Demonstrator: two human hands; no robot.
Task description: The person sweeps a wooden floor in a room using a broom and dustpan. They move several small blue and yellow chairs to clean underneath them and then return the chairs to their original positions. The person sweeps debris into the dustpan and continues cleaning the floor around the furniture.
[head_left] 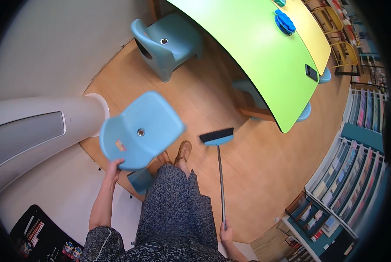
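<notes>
My left hand (pixel 113 169) grips the backrest edge of a light blue plastic child's chair (pixel 156 120). The chair has a round metal-rimmed hole in its seat and an orange mark on the backrest. It appears tilted, but whether all its legs are off the floor I cannot tell. In my right hand (pixel 225 233) is the grey handle of a broom (pixel 221 174). Its blue head with black bristles lies against the wooden floor, ahead and to the right of my brown shoes. The fingers of my right hand wrap round the handle near its upper end.
A second blue chair (pixel 173 43) stands beyond, by the wall. The green table (pixel 252 52) carries a blue object (pixel 285 22) and a black phone (pixel 311 72). A tall white appliance (pixel 42 131) stands left, a teal bin (pixel 141 180) near my feet, and display racks (pixel 348 170) right.
</notes>
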